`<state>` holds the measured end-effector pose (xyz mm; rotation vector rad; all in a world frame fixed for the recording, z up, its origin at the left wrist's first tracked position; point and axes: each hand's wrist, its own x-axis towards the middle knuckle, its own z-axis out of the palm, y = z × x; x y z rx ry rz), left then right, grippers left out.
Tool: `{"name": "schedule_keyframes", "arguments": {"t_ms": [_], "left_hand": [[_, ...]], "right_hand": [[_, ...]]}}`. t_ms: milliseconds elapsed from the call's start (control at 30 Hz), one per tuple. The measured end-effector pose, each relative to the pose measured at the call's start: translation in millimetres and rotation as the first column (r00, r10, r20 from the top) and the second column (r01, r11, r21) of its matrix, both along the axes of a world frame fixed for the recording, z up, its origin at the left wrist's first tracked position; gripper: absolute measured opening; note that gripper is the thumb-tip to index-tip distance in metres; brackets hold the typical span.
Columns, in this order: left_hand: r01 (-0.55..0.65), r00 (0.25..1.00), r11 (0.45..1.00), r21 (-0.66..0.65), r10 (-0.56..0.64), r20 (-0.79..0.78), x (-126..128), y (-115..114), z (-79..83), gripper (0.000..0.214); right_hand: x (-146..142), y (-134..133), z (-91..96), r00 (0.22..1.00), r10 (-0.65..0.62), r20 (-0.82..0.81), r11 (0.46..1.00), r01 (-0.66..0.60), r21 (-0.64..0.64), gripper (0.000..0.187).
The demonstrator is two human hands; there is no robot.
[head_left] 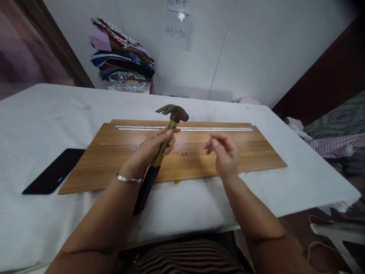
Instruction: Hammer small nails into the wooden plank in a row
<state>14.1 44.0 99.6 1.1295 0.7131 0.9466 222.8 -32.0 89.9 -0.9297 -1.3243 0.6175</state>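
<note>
My left hand is wrapped round the upper handle of a claw hammer. The hammer tilts, its rusty head up and its black grip pointing down toward me. My right hand hovers over the right half of a wooden board, fingers curled in and thumb close to them. Slight blur hides whether anything small is between those fingertips. Between the hands, a row of small nails runs along the board. Behind them lie white measuring strips with markings. Some loose nails are partly hidden behind my left wrist.
A black tablet-like slab lies left of the board on the white-covered table. Folded fabrics are stacked at the back against the wall. A paper marked "45-50" hangs there. A white stool stands at lower right.
</note>
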Motion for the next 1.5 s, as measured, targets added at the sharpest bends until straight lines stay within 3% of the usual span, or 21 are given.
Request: {"name": "schedule_keyframes", "arguments": {"t_ms": [33, 67, 100, 167, 200, 267, 333, 433, 533, 667, 867, 1067, 1300, 1500], "left_hand": [[0.008, 1.0, 1.0, -0.021, -0.008, -0.008, 0.3, -1.1, -3.1, 0.042], [0.013, 1.0, 0.999, -0.043, -0.014, -0.017, 1.5, -2.5, -5.9, 0.043], [0.013, 1.0, 0.998, -0.064, -0.014, -0.021, 3.6, -4.3, -7.9, 0.044], [0.001, 1.0, 0.995, -0.099, -0.002, -0.008, 9.1, -9.2, -9.2, 0.046], [-0.01, 1.0, 0.993, -0.116, 0.01, 0.006, 11.8, -12.6, -8.6, 0.047], [-0.027, 0.999, 0.987, -0.161, 0.031, 0.022, 15.9, -21.0, -6.1, 0.049], [-0.02, 1.0, 0.976, -0.216, 0.023, 0.014, 16.2, -30.1, -4.0, 0.051], [0.03, 0.999, 0.952, -0.304, -0.038, -0.021, 10.0, -42.1, -5.7, 0.053], [0.044, 0.994, 0.933, -0.356, -0.077, -0.08, 2.9, -50.0, -12.3, 0.056], [-0.03, 0.972, 0.929, -0.369, -0.059, -0.227, 2.6, -54.8, -20.7, 0.056], [-0.06, 0.941, 0.923, -0.379, -0.074, -0.33, 7.1, -52.7, -28.5, 0.055], [-0.057, 0.935, 0.923, -0.379, -0.084, -0.344, 13.3, -48.9, -32.4, 0.049], [-0.089, 0.925, 0.92, -0.382, -0.067, -0.375, 19.9, -47.0, -37.5, 0.046], [-0.069, 0.932, 0.919, -0.389, -0.079, -0.353, 17.1, -48.0, -33.2, 0.047]], "right_hand": [[-12.0, -8.1, -13.8, 0.993, 0.066, 0.097, 0.994, -0.073, 0.077, 0.018], [-24.4, -17.1, -30.4, 0.947, 0.195, 0.255, 0.964, -0.233, 0.129, 0.015], [-36.3, -25.8, -48.3, 0.854, 0.312, 0.416, 0.903, -0.403, 0.149, 0.013], [-56.0, -38.3, -82.4, 0.628, 0.412, 0.66, 0.774, -0.623, 0.11, 0.013], [-62.9, -41.1, -96.2, 0.544, 0.421, 0.726, 0.735, -0.674, 0.079, 0.013], [-70.2, -40.0, -113.5, 0.417, 0.443, 0.793, 0.706, -0.708, -0.022, 0.013], [-71.1, -34.5, -118.1, 0.375, 0.45, 0.811, 0.737, -0.669, -0.099, 0.016], [-68.8, -30.1, -111.7, 0.326, 0.49, 0.809, 0.742, -0.643, -0.19, 0.018], [-69.0, -33.9, -102.6, 0.22, 0.558, 0.8, 0.686, -0.665, -0.295, 0.018], [-71.3, -38.9, -92.2, 0.059, 0.621, 0.782, 0.607, -0.667, -0.432, 0.021], [-72.5, -36.1, -84.8, 0.005, 0.634, 0.773, 0.613, -0.613, -0.499, 0.022], [-73.4, -34.9, -88.5, 0.051, 0.627, 0.777, 0.634, -0.613, -0.471, 0.023], [-73.0, -32.3, -84.6, 0.036, 0.622, 0.782, 0.628, -0.619, -0.471, 0.021], [-73.3, -33.2, -85.3, 0.083, 0.654, 0.752, 0.635, -0.6, -0.487, 0.019]]}}
